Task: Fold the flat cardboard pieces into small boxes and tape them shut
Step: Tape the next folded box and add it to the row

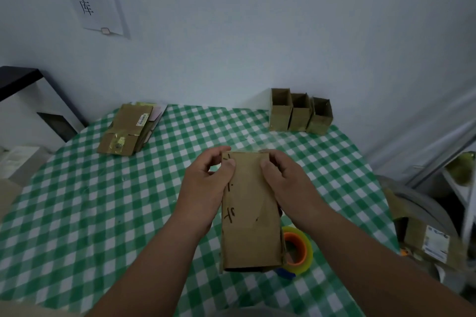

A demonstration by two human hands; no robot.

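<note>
Progress looks like three boxes point(300, 113) standing folded by the wall, tops open, and a stack of flats point(127, 131) waiting far left. Both hands, left point(206, 183) and right point(286, 183), pinch the far end of a half-formed cardboard box point(249, 213) held over the worktop point(103, 213). Tape roll point(298, 249) sits right beside it. Plenty of room left of centre; the right edge is cluttered.

So the half-folded box point(251, 211) sits mid-bench point(103, 213), held between both hands, left hand point(206, 183) and right hand point(286, 183). Tape roll point(300, 249) is right behind it toward the near edge. Flat cardboard stack point(128, 131) at the far left, three open boxes point(300, 113) in a row at the far right edge.
</note>
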